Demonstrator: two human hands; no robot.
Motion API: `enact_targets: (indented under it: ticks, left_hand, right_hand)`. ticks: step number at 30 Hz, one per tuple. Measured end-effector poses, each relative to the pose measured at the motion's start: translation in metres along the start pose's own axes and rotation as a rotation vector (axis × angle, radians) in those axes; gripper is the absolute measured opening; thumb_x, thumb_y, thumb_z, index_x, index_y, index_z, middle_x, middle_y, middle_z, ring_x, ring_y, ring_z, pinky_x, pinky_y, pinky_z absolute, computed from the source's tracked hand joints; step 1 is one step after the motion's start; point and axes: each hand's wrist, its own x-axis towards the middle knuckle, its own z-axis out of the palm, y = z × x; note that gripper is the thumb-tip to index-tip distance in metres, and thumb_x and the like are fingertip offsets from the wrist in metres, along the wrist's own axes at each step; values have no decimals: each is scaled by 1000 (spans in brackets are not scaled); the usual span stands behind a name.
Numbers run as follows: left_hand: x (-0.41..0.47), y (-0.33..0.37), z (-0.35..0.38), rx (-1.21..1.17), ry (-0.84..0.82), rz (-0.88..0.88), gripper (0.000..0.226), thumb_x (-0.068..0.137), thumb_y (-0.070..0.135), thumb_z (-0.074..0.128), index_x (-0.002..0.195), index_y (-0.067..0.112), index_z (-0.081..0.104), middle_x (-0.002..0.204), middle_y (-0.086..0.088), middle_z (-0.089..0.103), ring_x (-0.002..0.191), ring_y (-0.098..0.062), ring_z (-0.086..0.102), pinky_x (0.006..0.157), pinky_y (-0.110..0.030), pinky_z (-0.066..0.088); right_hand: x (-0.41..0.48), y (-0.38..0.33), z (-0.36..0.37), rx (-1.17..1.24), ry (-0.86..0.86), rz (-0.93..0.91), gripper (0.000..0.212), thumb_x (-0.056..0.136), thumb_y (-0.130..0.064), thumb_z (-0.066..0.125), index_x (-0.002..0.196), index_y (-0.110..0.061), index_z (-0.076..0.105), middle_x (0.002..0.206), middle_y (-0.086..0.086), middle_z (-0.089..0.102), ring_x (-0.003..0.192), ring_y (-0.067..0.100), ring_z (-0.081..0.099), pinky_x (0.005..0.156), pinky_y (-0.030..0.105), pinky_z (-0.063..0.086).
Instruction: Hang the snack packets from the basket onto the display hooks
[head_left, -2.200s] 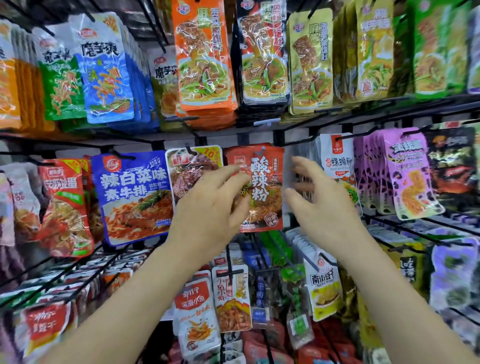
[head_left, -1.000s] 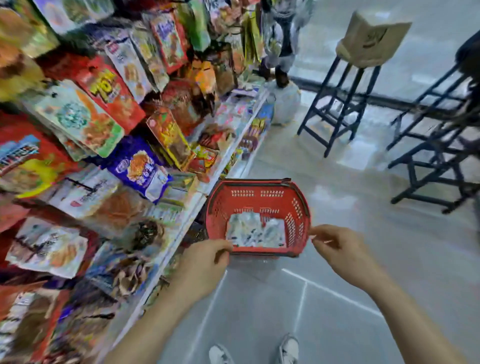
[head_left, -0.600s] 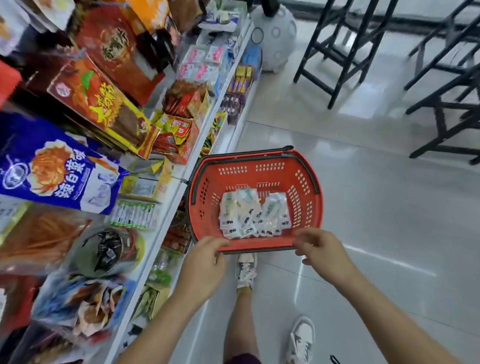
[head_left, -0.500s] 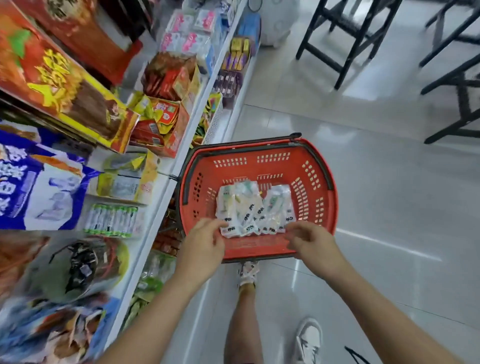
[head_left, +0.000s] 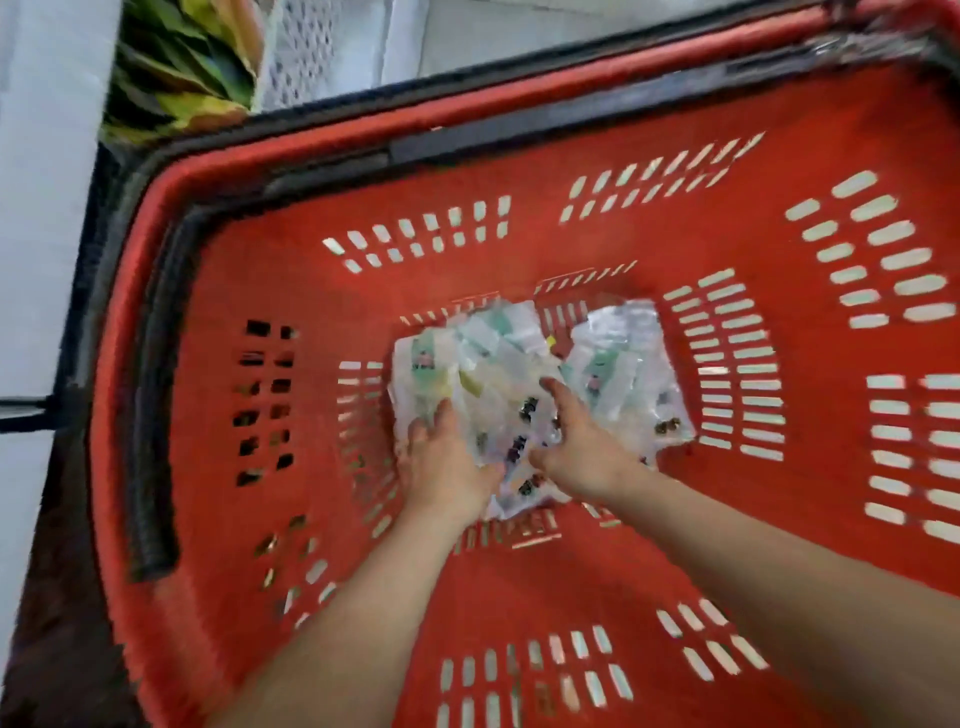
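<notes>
- Your left hand (head_left: 448, 460) and right hand (head_left: 577, 449) are both down inside the red basket (head_left: 322, 322), resting on the heap of pale snack packets (head_left: 498, 353).
- Blur hides the fingers, so I cannot tell whether either hand grips a packet.
- Packets lie mid-floor of the basket.
- The black handle (head_left: 150, 415) lies folded along the rim.

A loose heap of clear, pale snack packets (head_left: 511, 358) with green, yellow and dark print lies flat and overlapping, near the middle of the floor of the red, slotted plastic basket (head_left: 597, 228), which stands upright.
</notes>
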Motion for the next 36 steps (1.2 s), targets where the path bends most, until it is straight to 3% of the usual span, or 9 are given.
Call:
enact_targets:
  ticks: [2,5,8,11,16,20,24,31,36]
  left_hand:
    - [24,-3,12,19,16,-26,101,79,57,66,152,23,5,146,-16,28,128,-41,41,105,-43,37]
    - [52,-8,22,-5,0,-105,112,76,55,70,149,29,-10,149,-20,20,125,-44,44,100,-45,43]
    - [63,-10,26,5,-10,-184,117,79,46,72,149,26,-20,154,-24,14,125,-42,47,97,-43,44]
    - [58,-10,20,43,33,-152,107,83,26,68,151,23,-15,141,-22,42,117,-39,54,89,-40,45]
    - [36,-10,9,-178,174,-213,66,80,13,60,140,23,34,113,-15,65,103,-40,61,83,-39,48]
    - [11,-4,1,-407,276,-209,48,73,12,69,120,18,59,106,-9,70,100,-35,64,82,-40,52]
    - [-19,1,-16,-635,333,-199,38,67,10,79,100,21,62,95,0,69,91,-28,66,80,-38,53]
    - [-66,13,-53,-635,359,-135,59,65,24,86,117,17,61,109,3,68,103,-22,64,88,-42,52]
    - [-113,48,-84,-582,338,-53,54,73,27,82,120,22,57,103,12,65,95,-15,59,74,-25,43]
  right_hand:
    - [31,7,8,-75,62,-23,84,86,-15,63,153,-16,13,156,12,25,133,29,39,112,38,31]
    - [61,16,19,-133,72,-17,86,85,-21,64,154,-18,11,157,12,20,143,33,23,117,39,21]
    - [67,23,29,-162,126,16,77,85,-21,65,148,-24,21,135,14,44,118,38,49,99,41,43]
    - [59,27,37,-90,118,-4,69,84,-14,65,141,-24,28,100,10,66,92,32,64,77,39,53]
    - [36,34,17,-115,119,-7,54,84,-10,60,135,-23,47,104,14,70,100,36,62,80,39,52]
    - [21,38,-18,-134,221,29,7,88,-19,62,82,-15,64,78,12,65,82,38,63,68,40,51]
    - [-1,31,-41,-137,282,-1,16,88,-30,67,77,-18,71,91,7,55,83,24,52,78,34,47]
    - [-74,-9,-75,308,380,45,21,90,-12,66,71,-4,64,68,7,67,52,16,68,53,40,59]
    - [-132,-45,-80,557,294,58,12,78,3,65,71,-2,56,69,17,65,59,29,65,58,42,59]
